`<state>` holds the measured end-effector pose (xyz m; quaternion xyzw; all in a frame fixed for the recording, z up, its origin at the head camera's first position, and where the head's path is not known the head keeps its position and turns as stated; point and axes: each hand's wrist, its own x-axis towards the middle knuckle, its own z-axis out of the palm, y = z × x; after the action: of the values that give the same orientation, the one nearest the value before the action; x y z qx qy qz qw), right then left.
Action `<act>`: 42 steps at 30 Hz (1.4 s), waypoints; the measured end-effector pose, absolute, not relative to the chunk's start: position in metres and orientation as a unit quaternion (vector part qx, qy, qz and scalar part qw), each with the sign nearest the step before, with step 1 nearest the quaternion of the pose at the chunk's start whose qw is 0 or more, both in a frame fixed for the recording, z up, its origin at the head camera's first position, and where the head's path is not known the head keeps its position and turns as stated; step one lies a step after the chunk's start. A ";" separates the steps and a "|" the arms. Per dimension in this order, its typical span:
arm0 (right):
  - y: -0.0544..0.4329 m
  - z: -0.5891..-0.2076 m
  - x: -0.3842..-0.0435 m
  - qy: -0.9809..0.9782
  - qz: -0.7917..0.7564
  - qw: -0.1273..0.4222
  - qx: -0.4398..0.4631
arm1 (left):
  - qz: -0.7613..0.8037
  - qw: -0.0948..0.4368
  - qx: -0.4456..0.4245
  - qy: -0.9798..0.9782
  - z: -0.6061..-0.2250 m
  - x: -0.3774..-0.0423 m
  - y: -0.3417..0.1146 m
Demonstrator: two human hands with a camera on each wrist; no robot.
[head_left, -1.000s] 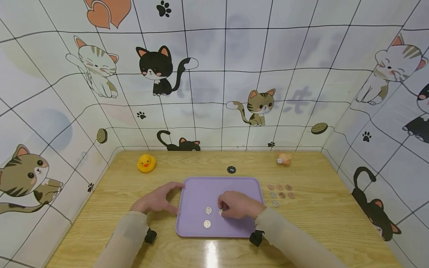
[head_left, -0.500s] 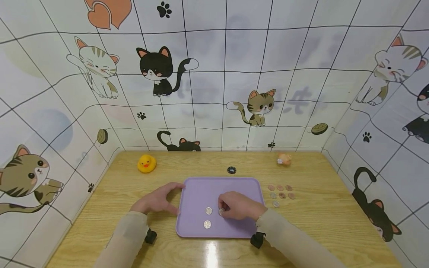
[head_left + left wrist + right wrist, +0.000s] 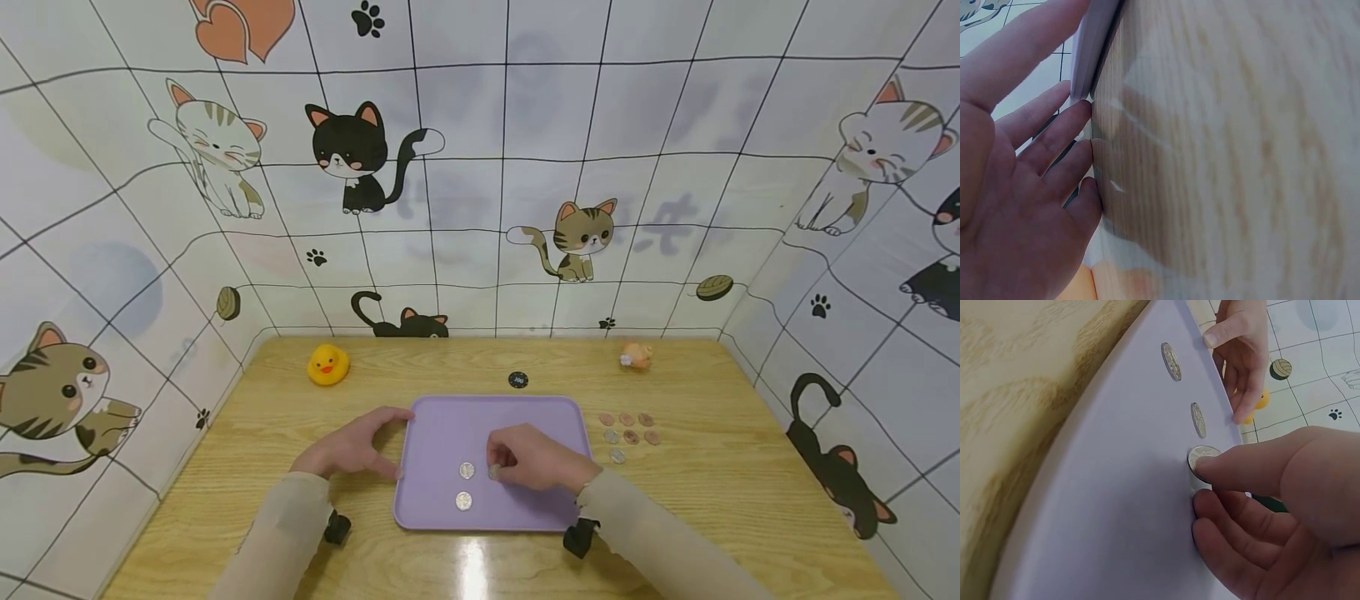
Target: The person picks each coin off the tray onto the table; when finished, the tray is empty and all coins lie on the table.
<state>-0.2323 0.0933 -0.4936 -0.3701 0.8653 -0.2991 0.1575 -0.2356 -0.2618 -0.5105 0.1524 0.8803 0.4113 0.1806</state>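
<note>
In the head view my right hand point(image 3: 536, 457) is over the middle of the purple tray point(image 3: 450, 425). It pinches a silver coin point(image 3: 1197, 457) between thumb and fingers, tilted up close over the tray's surface, as the right wrist view shows. To the left of it two more silver coins lie flat on the tray, a nearer coin point(image 3: 463, 501) and a farther coin point(image 3: 467, 471). My left hand point(image 3: 352, 446) is spread at the tray's left side, thumb and index fingertips right at the rim; in the left wrist view its fingers are point(image 3: 1060, 137) loosely extended, holding nothing.
Several copper and silver coins point(image 3: 632, 437) lie on the wooden table point(image 3: 697, 508) right of the tray. Behind the tray is a black poker chip point(image 3: 518, 380). A yellow rubber duck point(image 3: 327, 366) stands back left, a small orange-pink toy point(image 3: 636, 356) back right. Cat-print walls enclose the table.
The right hand has risen very slightly, and the pinched coin has tipped, its face now turned less toward the head camera. The left hand and the two flat coins have stayed put.
</note>
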 end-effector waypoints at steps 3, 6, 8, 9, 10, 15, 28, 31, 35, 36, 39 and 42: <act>0.096 -0.496 -0.233 0.860 -0.321 0.159 -0.363 | 0.411 0.181 0.154 0.880 -0.510 -0.236 -0.261; 0.099 -0.496 -0.233 0.854 -0.340 0.155 -0.362 | 0.410 0.181 0.154 0.881 -0.510 -0.236 -0.261; 0.101 -0.496 -0.233 0.852 -0.347 0.153 -0.362 | 0.408 0.179 0.156 0.881 -0.510 -0.236 -0.261; 0.102 -0.495 -0.232 0.851 -0.350 0.152 -0.361 | 0.408 0.179 0.156 0.882 -0.511 -0.236 -0.261; 0.104 -0.495 -0.232 0.850 -0.353 0.152 -0.360 | 0.407 0.179 0.156 0.882 -0.511 -0.236 -0.261; 0.112 -0.495 -0.233 0.856 -0.352 0.148 -0.350 | 0.406 0.179 0.156 0.883 -0.507 -0.236 -0.260; 0.156 -0.490 -0.233 0.850 -0.383 0.135 -0.336 | 0.412 0.179 0.154 0.880 -0.510 -0.236 -0.260; 0.168 -0.488 -0.234 0.854 -0.384 0.128 -0.327 | 0.412 0.180 0.152 0.880 -0.509 -0.235 -0.260; 0.183 -0.484 -0.233 0.857 -0.388 0.116 -0.317 | 0.410 0.179 0.152 0.881 -0.508 -0.234 -0.260; 0.187 -0.482 -0.233 0.856 -0.394 0.116 -0.315 | 0.410 0.179 0.152 0.881 -0.508 -0.234 -0.260; 0.197 -0.479 -0.232 0.853 -0.405 0.111 -0.311 | 0.409 0.179 0.151 0.882 -0.507 -0.234 -0.260; 0.207 -0.475 -0.231 0.850 -0.416 0.111 -0.304 | 0.408 0.179 0.150 0.882 -0.507 -0.234 -0.260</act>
<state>-0.2305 0.2075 -0.4750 -0.3044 0.8497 -0.4160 0.1113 -0.2344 -0.2599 -0.5073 0.1504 0.8824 0.4081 0.1795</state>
